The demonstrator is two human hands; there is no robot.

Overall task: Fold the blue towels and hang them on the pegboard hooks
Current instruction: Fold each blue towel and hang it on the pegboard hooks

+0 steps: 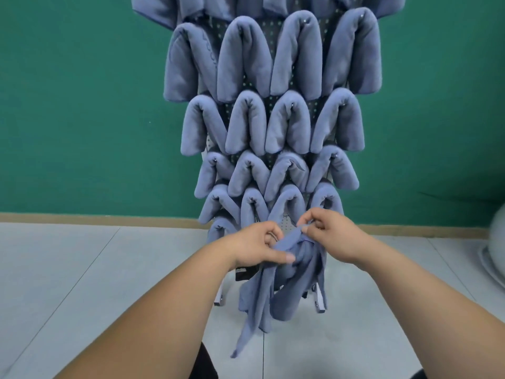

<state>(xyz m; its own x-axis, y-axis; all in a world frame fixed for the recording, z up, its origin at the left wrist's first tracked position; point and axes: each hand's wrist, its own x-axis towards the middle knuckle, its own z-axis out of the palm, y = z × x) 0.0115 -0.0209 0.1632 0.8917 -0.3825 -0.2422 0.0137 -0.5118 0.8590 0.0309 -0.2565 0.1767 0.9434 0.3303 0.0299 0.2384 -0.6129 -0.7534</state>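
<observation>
Towel (284, 285) work is at the folding step: a loose blue cloth hangs in crumpled strands between both hands, low in the head view at about 6 o'clock from the pegboard (273, 105). The left hand (257, 246) has its grip closed on a bunched edge, thumb pressed across the fabric. The right hand (325, 233), at 3 o'clock of the left and close beside it, pinches a top corner between thumb and forefinger, the other fingers curled.

Rows of hung towels (246, 56) already drape over hooks down nearly the whole board, and the lowest row sits just above the hands, so the task looks close to done, with free hooks probably only at the bottom, hidden behind the hands.

To do this step well, the hands would probably need to draw apart along the top edge so the cloth falls flat, then bring corner to corner for an even band. A twisted fold would likely hang lopsided or slip off a hook onto the floor (82, 269).
</observation>
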